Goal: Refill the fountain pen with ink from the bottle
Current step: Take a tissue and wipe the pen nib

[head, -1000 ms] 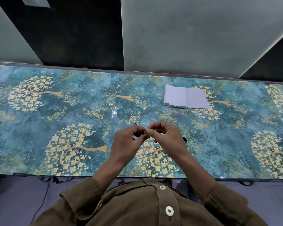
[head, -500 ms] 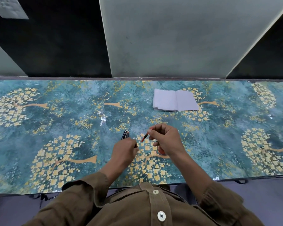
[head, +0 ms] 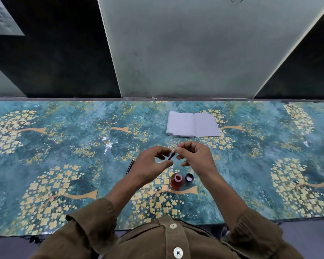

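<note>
My right hand pinches the upper end of a small red and dark pen part between thumb and forefinger, holding it slanted above the table. My left hand is just left of it with fingers apart, its thumb tip close to the part's lower end. Below the hands an ink bottle with reddish ink stands uncapped on the table. Its black cap lies upside down right beside it. A black pen barrel lies on the table, partly hidden by my left hand.
An open white notebook lies behind the hands toward the wall. The table carries a teal cloth with yellow flower trees. A wall runs along the far edge, and the near edge is by my body.
My left hand has let go of the black pen barrel, which now lies on the table, and has moved right toward the red part. The view has tilted, showing the bottle and cap.
</note>
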Tool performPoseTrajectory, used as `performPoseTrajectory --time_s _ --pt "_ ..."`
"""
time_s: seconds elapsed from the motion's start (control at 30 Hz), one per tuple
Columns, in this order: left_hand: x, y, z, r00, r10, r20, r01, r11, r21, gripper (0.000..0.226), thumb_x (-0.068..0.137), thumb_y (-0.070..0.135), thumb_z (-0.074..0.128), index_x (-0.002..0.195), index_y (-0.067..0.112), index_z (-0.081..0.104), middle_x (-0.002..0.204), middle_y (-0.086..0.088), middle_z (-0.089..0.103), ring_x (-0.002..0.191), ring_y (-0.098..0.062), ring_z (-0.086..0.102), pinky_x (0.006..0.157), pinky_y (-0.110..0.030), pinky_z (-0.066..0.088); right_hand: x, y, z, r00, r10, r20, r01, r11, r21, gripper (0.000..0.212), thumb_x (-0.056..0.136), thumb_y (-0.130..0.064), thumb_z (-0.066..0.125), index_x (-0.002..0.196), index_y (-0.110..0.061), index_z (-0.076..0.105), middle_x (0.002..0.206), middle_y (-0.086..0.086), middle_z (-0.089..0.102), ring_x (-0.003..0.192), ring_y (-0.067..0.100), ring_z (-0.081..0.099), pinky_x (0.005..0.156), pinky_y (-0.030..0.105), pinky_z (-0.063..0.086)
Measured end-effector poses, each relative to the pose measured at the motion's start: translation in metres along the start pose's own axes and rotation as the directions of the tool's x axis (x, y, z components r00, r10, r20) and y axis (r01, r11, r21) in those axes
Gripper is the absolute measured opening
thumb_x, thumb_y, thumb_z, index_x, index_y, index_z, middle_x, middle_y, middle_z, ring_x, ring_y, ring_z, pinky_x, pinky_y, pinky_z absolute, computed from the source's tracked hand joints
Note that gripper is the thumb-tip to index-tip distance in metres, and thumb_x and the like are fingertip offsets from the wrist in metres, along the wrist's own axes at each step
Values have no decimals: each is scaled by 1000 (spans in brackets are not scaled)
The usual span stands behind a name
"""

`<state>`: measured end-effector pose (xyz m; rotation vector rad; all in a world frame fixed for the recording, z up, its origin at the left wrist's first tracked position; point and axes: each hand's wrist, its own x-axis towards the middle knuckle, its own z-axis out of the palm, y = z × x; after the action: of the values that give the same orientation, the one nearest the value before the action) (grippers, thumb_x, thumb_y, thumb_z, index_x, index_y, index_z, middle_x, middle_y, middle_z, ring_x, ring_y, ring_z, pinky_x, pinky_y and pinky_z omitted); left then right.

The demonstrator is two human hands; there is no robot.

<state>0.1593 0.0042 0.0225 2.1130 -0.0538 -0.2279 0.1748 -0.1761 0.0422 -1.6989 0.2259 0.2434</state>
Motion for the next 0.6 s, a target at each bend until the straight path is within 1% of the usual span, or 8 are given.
performPoseTrajectory --time_s 0.1,0.23,0.33,0.37,0.43,0.5,0.53,0.6 --pt "5 15 10 998 24 -56 -24 1000 -2 25 83 32 78 106 26 75 97 12 75 89 2 68 80 -18 53 8 -1 -7 999 -14 29 14 1000 0 10 89 -12 73 92 -3 71 80 9 74 72 16 71 59 30 55" --pt "11 21 19 989 -46 -141 40 998 -50 13 85 26 77 98 23 79 88 10 77 81 3 69 72 -12 51 17 0 -11 997 -19 74 20 1000 -11 9 89 -12 72 93 -4 71 79 9 73 72 16 70 60 33 56" --pt "15 22 23 973 -111 -201 96 992 -82 11 85 26 77 94 20 78 84 8 75 78 -1 68 69 -15 48 32 3 -19 989 -25 145 26 1000 -3 15 91 -15 71 101 -3 70 84 9 72 72 16 70 62 36 57" --pt "16 22 24 966 -131 -225 112 989 -98 10 85 26 77 94 21 78 83 9 74 76 -1 67 68 -15 47 41 7 -23 990 -13 140 16 1000 -21 16 91 -16 71 102 -4 69 86 9 72 72 17 69 63 38 57" --pt "16 23 24 952 -166 -257 137 982 -129 7 85 26 77 92 22 77 82 10 73 76 -1 66 68 -14 47 64 20 -33 995 79 54 -76 996 -55 16 93 -18 69 102 -4 68 90 9 70 71 19 68 66 42 58" --pt "16 25 24 943 -188 -274 139 972 -187 4 85 24 77 89 25 76 82 11 74 77 -2 68 69 -14 48 90 38 -47 973 216 -86 -221 974 -54 13 94 -18 67 101 -6 68 92 9 70 70 20 68 65 41 59" --pt "15 27 25 940 -194 -282 136 968 -213 4 85 23 77 88 26 76 82 11 74 78 -2 69 69 -14 50 103 47 -55 956 245 -160 -262 960 -96 12 93 -18 68 101 -9 67 92 8 70 70 21 68 64 40 60" --pt "14 30 27 933 -201 -297 133 963 -232 5 86 23 77 88 27 76 82 10 75 78 -4 70 69 -16 52 124 60 -70 950 184 -253 -255 924 -285 16 90 -21 68 103 -12 67 92 6 70 76 24 68 69 43 61"
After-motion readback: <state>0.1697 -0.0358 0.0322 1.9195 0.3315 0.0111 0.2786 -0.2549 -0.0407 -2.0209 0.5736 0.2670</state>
